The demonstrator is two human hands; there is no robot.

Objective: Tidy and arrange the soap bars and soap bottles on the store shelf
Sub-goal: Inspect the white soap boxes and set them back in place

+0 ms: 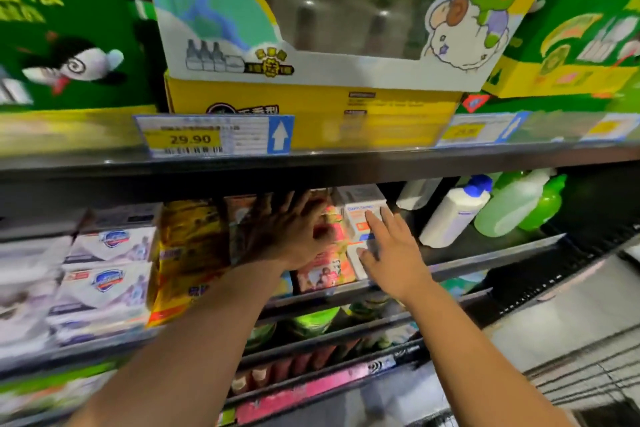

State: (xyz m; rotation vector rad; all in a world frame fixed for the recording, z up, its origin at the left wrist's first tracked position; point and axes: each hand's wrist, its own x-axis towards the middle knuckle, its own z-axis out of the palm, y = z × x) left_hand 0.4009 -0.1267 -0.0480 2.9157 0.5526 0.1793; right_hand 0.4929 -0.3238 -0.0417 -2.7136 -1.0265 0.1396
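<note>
Pressing soap boxes on the store shelf (pixel 485 246)

Right hand (pixel 391 253) lay flat, fingers straight, touching the white soap boxes (pixel 356 217); left hand (pixel 291 236), fingers spread and gripping nothing, rested on the pink soap boxes (pixel 325 274) just beside them. A white bottle (pixel 453 215) with a blue cap and green bottles (pixel 509 208) leaned further right; yellow packs (pixel 190 253) stood left

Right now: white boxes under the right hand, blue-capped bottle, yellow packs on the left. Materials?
White boxes: printed cardboard by the look, matte, with sharp folded edges.
Blue-capped bottle: likely opaque white plastic, smooth with a slight sheen; moulded cap.
Yellow packs: probably plastic film, glossy and crinkled; blur leaves it open.
</note>
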